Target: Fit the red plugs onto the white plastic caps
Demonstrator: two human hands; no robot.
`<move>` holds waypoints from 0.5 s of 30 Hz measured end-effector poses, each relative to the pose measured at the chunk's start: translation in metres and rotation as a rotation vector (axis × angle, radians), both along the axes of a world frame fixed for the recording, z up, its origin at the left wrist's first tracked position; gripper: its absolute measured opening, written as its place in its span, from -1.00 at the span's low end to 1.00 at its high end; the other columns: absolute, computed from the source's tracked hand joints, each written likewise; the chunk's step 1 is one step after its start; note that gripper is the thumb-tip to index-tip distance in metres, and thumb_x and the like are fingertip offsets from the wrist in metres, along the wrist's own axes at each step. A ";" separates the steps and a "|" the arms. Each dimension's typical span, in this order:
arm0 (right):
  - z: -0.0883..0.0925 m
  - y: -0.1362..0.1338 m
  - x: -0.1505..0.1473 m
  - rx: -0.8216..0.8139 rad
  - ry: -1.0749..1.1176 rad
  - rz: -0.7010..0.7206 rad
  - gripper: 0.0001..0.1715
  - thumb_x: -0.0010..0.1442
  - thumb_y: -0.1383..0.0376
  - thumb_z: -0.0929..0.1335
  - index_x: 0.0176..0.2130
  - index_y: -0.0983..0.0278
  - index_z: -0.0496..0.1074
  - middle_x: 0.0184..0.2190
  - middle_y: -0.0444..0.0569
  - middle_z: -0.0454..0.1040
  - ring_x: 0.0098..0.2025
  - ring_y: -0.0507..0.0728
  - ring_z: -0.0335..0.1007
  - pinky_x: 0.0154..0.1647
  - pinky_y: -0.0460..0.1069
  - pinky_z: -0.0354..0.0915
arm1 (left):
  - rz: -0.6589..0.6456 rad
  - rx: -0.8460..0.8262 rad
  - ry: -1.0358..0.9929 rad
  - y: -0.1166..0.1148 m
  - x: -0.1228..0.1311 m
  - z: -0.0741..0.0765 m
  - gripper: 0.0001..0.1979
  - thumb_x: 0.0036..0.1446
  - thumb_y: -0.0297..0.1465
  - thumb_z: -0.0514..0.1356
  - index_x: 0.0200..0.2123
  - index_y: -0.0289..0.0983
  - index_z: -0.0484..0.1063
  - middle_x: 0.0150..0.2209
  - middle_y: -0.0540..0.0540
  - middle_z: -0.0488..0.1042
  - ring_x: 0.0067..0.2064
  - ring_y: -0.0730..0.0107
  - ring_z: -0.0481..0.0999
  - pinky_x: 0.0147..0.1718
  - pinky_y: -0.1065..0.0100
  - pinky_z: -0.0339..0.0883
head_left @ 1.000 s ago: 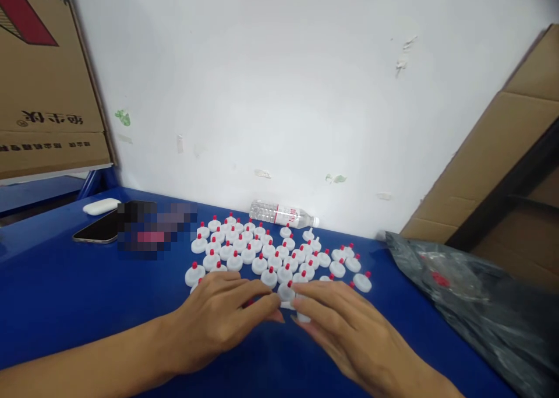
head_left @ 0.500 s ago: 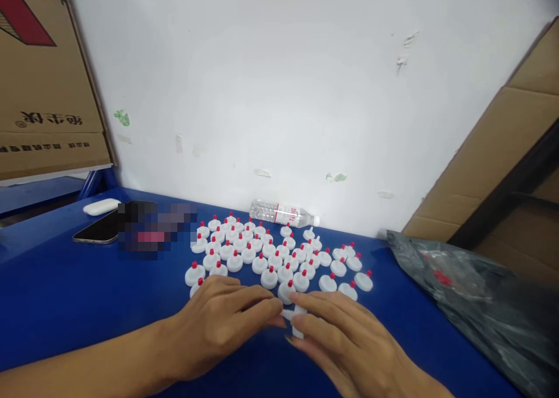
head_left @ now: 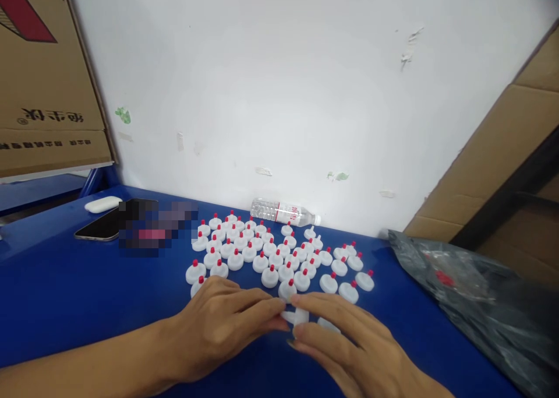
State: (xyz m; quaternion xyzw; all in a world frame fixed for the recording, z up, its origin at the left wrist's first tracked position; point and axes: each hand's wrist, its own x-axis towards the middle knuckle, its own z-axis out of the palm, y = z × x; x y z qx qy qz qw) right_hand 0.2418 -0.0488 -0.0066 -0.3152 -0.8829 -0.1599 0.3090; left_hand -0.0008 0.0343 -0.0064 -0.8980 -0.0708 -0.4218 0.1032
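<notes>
A white plastic nozzle cap (head_left: 301,315) is between my hands, on its side, with its thin spout pointing left. My right hand (head_left: 349,345) grips its wide base between thumb and fingers. At the spout's end, my left hand (head_left: 222,325) is closed in a pinch, and its fingers hide the tip. Just beyond stands a similar white cap with a red tip (head_left: 287,290), and many more like it spread across the blue table (head_left: 109,305). Two caps near the back, such as the bare-spouted cap (head_left: 310,232), show no red tip. Another white cap (head_left: 328,324) is partly hidden behind my right fingers.
A clear plastic bottle (head_left: 283,212) lies against the white wall (head_left: 279,95). At left are a phone (head_left: 98,226), a white case (head_left: 103,204) and a blurred patch. A grey plastic bag (head_left: 493,322) covers the right edge. Cardboard (head_left: 48,83) stands at both sides.
My right fingers have shifted slightly around the cap's base. Another white cap now shows behind them. My left hand stays nearly in place, and the view has shifted slightly.
</notes>
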 end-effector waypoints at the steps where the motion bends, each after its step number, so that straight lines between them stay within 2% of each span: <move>1: 0.000 0.000 -0.001 -0.011 0.014 0.011 -0.64 0.34 0.38 0.36 0.11 0.18 0.34 0.10 0.02 0.53 0.20 0.04 0.39 0.15 -0.06 0.41 | -0.001 0.005 -0.017 0.000 0.000 0.000 -0.84 0.41 -0.36 0.15 -0.07 -0.35 0.43 -0.39 0.04 0.62 -0.58 0.55 0.47 -0.63 0.37 0.18; 3: 0.000 0.000 -0.002 -0.035 0.048 0.037 -0.67 0.35 0.38 0.36 0.09 0.19 0.34 0.08 0.02 0.54 0.18 0.04 0.42 0.13 -0.07 0.41 | 0.003 0.005 -0.031 -0.001 0.000 0.001 -0.81 0.41 -0.33 0.14 -0.06 -0.36 0.42 -0.41 0.03 0.60 -0.58 0.53 0.47 -0.64 0.37 0.16; 9: 0.002 0.001 -0.008 -0.011 0.099 0.091 -0.74 0.33 0.42 0.38 0.02 0.27 0.38 0.04 0.07 0.57 0.14 0.06 0.47 0.13 -0.07 0.42 | -0.001 -0.050 0.118 -0.001 0.000 0.000 -0.73 0.47 -0.33 0.01 -0.30 -0.28 0.37 -0.54 0.08 0.41 -0.62 0.47 0.30 -0.63 0.31 0.07; 12: 0.004 0.001 -0.010 0.005 0.139 0.137 -0.79 0.32 0.42 0.40 -0.04 0.30 0.38 -0.01 0.08 0.61 0.09 0.06 0.52 0.13 -0.10 0.42 | -0.013 -0.104 0.086 -0.004 0.002 -0.005 -0.72 0.47 -0.35 0.00 -0.33 -0.27 0.33 -0.54 0.08 0.36 -0.61 0.48 0.26 -0.61 0.32 0.06; 15: 0.002 0.001 -0.010 -0.012 0.133 0.150 -0.75 0.33 0.44 0.38 0.00 0.29 0.36 0.02 0.08 0.59 0.10 0.08 0.51 0.11 -0.09 0.43 | -0.047 -0.174 0.089 -0.008 0.001 -0.008 -0.73 0.48 -0.36 -0.02 -0.32 -0.26 0.30 -0.51 0.08 0.36 -0.58 0.50 0.26 -0.58 0.34 0.07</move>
